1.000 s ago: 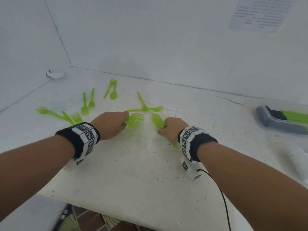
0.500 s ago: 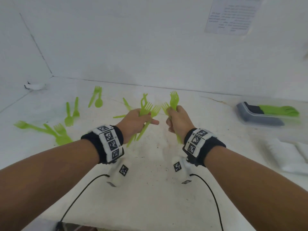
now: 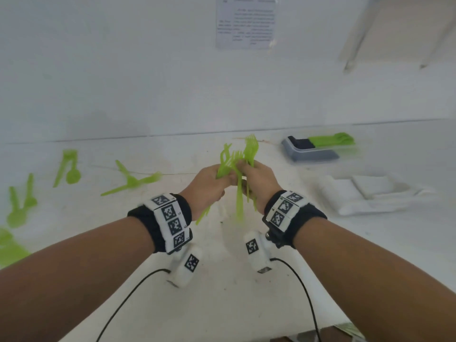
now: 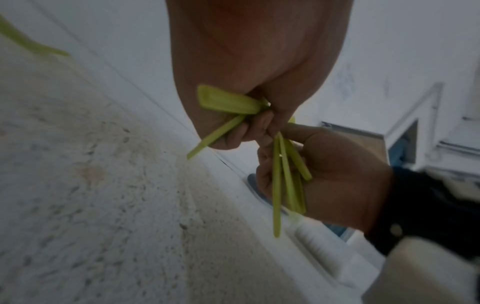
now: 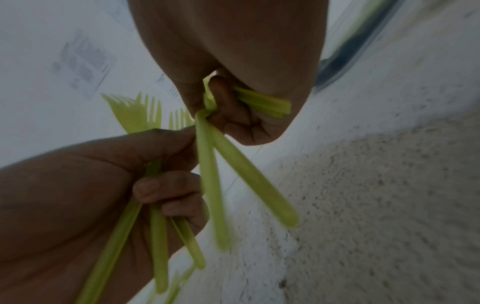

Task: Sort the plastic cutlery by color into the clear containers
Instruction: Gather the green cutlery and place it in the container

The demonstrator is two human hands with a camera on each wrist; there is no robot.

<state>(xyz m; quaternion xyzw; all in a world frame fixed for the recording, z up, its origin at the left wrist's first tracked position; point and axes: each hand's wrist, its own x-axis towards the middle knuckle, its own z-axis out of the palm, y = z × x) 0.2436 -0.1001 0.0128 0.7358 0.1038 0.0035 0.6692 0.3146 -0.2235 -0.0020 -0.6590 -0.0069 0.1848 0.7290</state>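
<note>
Green plastic forks [image 3: 249, 154] are gathered in two bunches, raised above the white speckled tabletop [image 3: 222, 280], with tines up and handles hanging down. The left hand [image 3: 206, 186] is clenched around one bunch; in the right wrist view its fingers [image 5: 166, 187] curl over several handles. The right hand [image 3: 259, 181] is clenched around the other bunch; in the left wrist view the handles lie across its palm. The two hands touch, and the fork heads overlap above them. Both wrists carry black bands with white marker blocks [image 3: 172, 223].

Left of the left hand, loose green plastic cutlery [image 3: 133, 180] lies scattered on the tabletop: crossed pieces nearest, then a spoon and fork pair [image 3: 69, 169], then further blurred pieces toward the left edge.

Right of the right hand, a folded white cloth [image 3: 370, 193] lies on the tabletop. Beyond it, a clear container with a grey end [image 3: 313, 154] holds green cutlery [image 3: 332, 140]; the other containers cannot be made out.

Beyond both hands, a printed paper sheet [image 3: 245, 21] hangs on the white wall.
</note>
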